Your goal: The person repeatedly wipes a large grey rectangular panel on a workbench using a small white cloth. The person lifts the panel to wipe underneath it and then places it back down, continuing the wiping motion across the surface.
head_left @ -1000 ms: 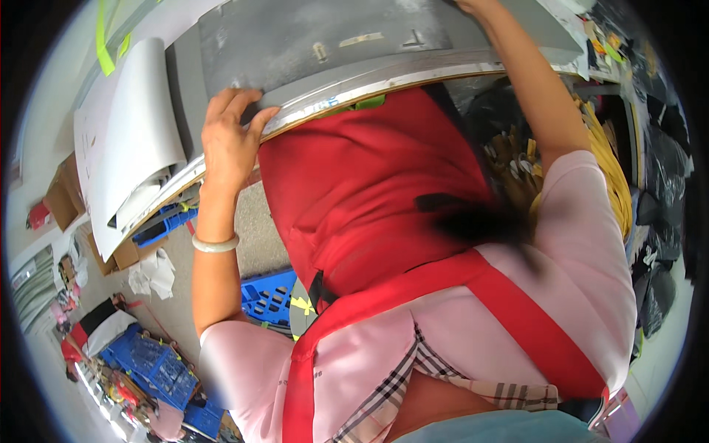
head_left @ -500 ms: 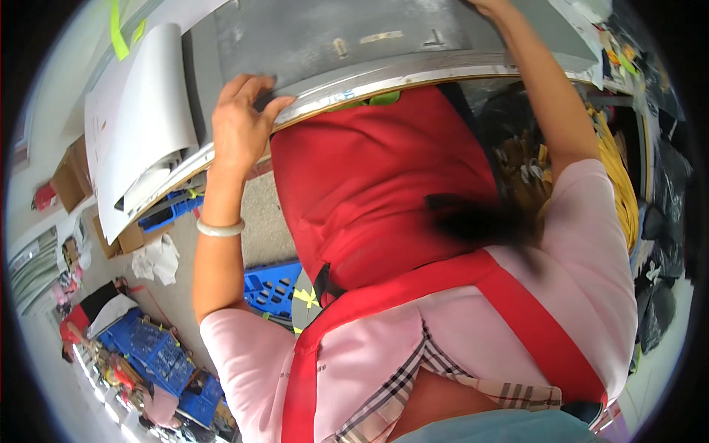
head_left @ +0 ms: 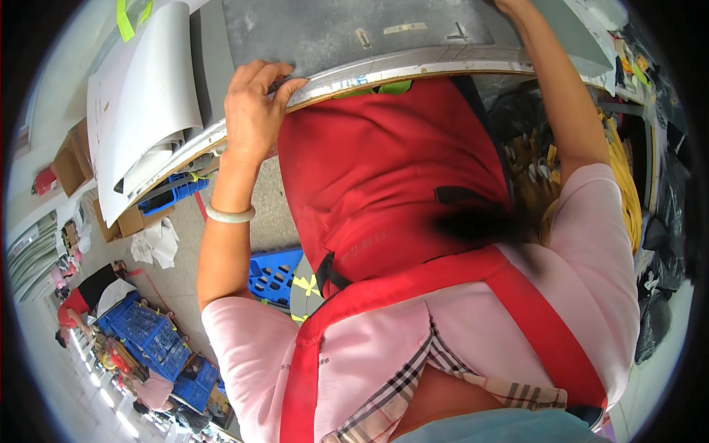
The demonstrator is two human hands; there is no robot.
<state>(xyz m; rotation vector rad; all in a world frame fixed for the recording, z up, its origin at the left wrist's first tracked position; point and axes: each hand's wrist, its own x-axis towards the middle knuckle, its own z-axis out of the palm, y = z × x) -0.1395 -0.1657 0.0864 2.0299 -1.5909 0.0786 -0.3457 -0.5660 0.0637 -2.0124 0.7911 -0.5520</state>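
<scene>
A dark grey, scuffed sheet (head_left: 332,29) lies along the table (head_left: 413,66) at the top of the view. My left hand (head_left: 255,92) is at its near left corner, fingers curled and thumb pointing along the table's front edge. The hand appears to pinch the sheet's corner, though the fingertips are partly hidden. My right hand (head_left: 508,6) reaches over the table toward the sheet's far right side. Only the base of that hand shows, as its fingers lie beyond the top of the picture.
Large white curled sheets (head_left: 148,88) lie left of my left hand. Yellow material (head_left: 624,192) hangs at the right below the table. A blue plastic crate (head_left: 273,277) stands on the floor beside my red apron (head_left: 384,162). Another person (head_left: 77,306) is at the far left near blue baskets (head_left: 144,332).
The table, sheet and both hands sit slightly farther right and higher in the picture, as the whole view has shifted. My left hand keeps its place at the sheet's corner.
</scene>
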